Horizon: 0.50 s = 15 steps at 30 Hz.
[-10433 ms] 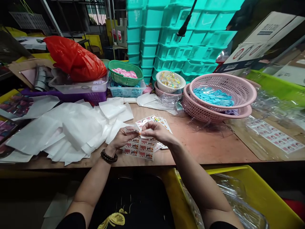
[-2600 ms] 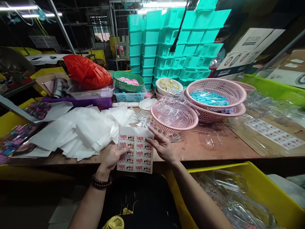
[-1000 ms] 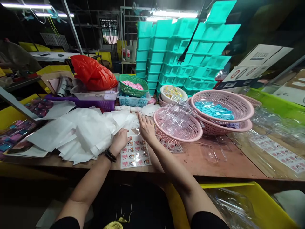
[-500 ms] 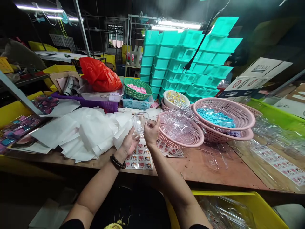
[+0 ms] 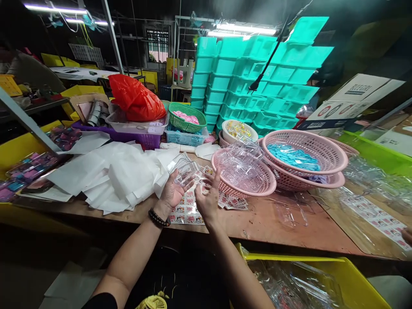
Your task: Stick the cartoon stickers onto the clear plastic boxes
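A clear plastic box [image 5: 183, 166] is tilted just beyond my left hand [image 5: 171, 195], held between its thumb and fingers. A dark beaded bracelet circles that wrist. My right hand [image 5: 208, 199] is raised beside it, fingers apart, with nothing in it. Under the hands lies a sheet of cat stickers [image 5: 186, 218], partly covered by them. More printed stickers [image 5: 233, 201] lie by the right hand, at the foot of a pink basket [image 5: 268, 189] filled with clear plastic packaging.
White paper sheets [image 5: 119, 176] are heaped on the left. Pink baskets [image 5: 337, 161] with blue pieces stand on the right, before stacked turquoise bins [image 5: 244, 60]. A yellow crate [image 5: 354, 274] sits below the table edge. Another person's hand [image 5: 408, 235] shows at the far right.
My right hand has come off the clear box and its fingers have spread. The box has tilted and moved slightly left with my left hand. Another person's hand has appeared at the right edge.
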### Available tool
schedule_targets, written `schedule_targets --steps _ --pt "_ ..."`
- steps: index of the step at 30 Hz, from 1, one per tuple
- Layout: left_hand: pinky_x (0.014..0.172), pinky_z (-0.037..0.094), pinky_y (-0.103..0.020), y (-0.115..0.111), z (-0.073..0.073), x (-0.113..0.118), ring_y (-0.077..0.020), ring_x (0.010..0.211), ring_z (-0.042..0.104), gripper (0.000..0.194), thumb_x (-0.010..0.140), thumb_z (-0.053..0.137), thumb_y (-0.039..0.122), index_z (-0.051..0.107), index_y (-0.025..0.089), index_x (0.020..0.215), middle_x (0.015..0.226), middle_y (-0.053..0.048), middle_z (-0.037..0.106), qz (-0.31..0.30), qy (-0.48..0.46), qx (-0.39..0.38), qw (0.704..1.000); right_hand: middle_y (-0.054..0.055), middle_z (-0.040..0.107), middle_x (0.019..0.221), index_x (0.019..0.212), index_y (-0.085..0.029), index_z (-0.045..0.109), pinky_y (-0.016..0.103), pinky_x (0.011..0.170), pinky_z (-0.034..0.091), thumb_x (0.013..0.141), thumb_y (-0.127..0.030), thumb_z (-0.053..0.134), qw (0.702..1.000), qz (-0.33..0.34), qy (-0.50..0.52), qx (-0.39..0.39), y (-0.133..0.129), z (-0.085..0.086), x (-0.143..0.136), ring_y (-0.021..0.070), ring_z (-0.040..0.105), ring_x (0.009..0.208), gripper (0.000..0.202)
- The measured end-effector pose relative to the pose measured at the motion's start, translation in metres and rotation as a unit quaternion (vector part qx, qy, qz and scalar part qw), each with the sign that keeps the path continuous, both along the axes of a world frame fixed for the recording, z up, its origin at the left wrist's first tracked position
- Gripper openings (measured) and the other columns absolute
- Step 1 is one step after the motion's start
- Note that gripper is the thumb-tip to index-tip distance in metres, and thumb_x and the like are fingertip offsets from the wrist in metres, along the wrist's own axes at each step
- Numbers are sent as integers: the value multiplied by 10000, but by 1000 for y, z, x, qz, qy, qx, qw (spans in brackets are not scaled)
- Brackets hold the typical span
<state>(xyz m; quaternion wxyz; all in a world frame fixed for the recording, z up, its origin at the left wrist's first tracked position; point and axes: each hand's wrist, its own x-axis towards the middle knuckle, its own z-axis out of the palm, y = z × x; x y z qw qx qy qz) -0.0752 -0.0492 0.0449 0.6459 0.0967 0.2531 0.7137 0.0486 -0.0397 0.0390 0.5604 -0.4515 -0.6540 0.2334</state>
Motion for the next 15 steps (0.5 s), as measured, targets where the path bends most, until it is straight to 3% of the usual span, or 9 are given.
schedule_targets --steps 3,5,9,15 --pt "851 582 -374 -6 -1 1 -186 838 714 402 693 840 333 604 205 992 972 -31 706 5 55 20 998 172 566 1387 1617 -256 72 491 1029 501 905 -236 571 991 -18 -73 114 -5 5 15 273 602 1212 870" --pt "845 578 -365 -9 -2 4 -179 839 707 419 684 848 327 607 210 1007 994 -32 705 2 86 28 996 164 627 1338 1620 -244 44 495 1030 513 936 -241 555 985 0 -103 141 -4 4 20 276 634 1193 855" --pt "835 570 -348 -13 -3 9 -188 900 691 407 699 834 356 631 205 1018 1029 -49 703 6 125 -3 992 155 733 1175 1615 -194 122 444 935 589 995 -251 470 986 -27 -109 121 -3 -9 25 262 723 1054 713" --pt "784 556 -305 -9 -5 20 -186 895 681 401 704 827 333 662 191 1041 1057 -68 701 -16 140 -31 990 166 752 1131 1580 -149 225 428 885 620 989 -324 516 987 -108 -80 83 -14 -33 34 266 758 967 681"
